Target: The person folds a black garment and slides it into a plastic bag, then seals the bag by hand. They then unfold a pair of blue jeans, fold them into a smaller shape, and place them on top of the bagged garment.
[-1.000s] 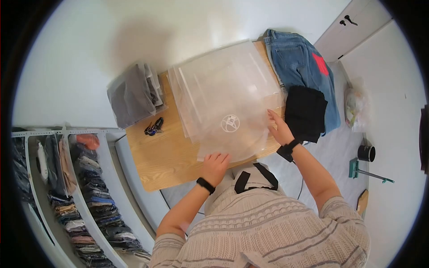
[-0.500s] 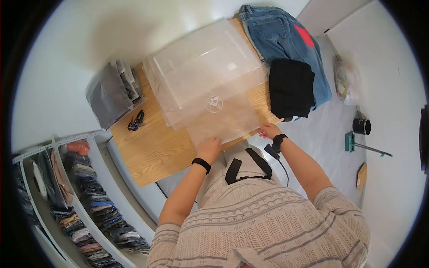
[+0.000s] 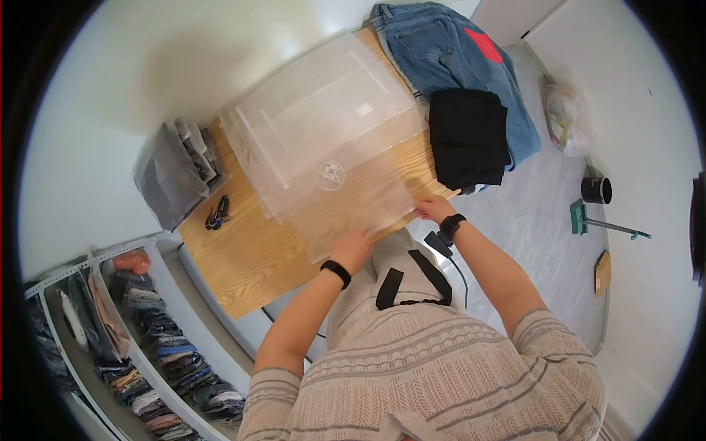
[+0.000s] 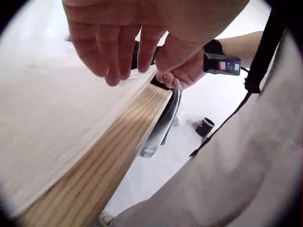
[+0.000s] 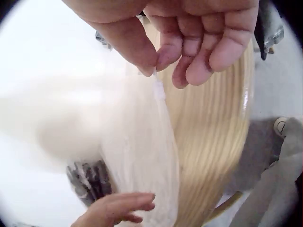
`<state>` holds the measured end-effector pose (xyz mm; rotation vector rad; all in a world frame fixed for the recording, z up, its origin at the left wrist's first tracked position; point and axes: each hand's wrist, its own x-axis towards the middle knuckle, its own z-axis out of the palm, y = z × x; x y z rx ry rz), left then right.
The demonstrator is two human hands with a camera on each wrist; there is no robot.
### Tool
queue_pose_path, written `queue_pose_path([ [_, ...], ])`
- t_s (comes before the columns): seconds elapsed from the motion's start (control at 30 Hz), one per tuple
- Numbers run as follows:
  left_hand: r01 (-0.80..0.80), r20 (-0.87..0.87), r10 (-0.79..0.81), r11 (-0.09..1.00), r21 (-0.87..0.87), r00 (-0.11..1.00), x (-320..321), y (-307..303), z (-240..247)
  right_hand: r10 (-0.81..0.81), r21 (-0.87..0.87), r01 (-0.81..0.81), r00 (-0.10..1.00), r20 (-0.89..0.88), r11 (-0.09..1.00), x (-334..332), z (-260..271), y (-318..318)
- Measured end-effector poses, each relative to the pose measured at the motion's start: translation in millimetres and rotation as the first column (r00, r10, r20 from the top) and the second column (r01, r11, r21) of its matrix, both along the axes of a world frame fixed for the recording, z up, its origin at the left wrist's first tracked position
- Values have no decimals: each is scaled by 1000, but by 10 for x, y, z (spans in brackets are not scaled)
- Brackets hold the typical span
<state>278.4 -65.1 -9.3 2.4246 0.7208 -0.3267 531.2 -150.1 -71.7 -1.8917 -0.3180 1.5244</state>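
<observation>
A clear frosted plastic bag with a round white print lies at the table's front edge, overlapping other clear bags behind it. My right hand pinches the right end of the bag's near edge between thumb and index finger. In the right wrist view a small white zip slider shows just below those fingertips, and the other fingers are loosely curled. Over the left end of the same edge is my left hand. Its fingers reach over the bag, relaxed, with nothing gripped.
Folded blue jeans and a folded black garment lie at the table's right. Bagged grey clothes and keys are on the left. Shelves of packed clothes stand at lower left. The wooden table meets the wall.
My right hand has come down from the bag's right side to its near edge and now pinches it. The bag's near part lies flatter. My left hand stays near the left end; the head view has shifted.
</observation>
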Motion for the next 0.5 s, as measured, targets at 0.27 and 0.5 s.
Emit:
queue_pose_path([
  [0.27, -162, 429, 44, 956, 244, 902, 612, -84, 47, 225, 136, -211, 969, -98, 968, -142, 471, 183],
  [0.5, -107, 393, -44, 929, 353, 918, 669, -23, 39, 274, 117, -269, 961, -31, 956, -210, 542, 256],
])
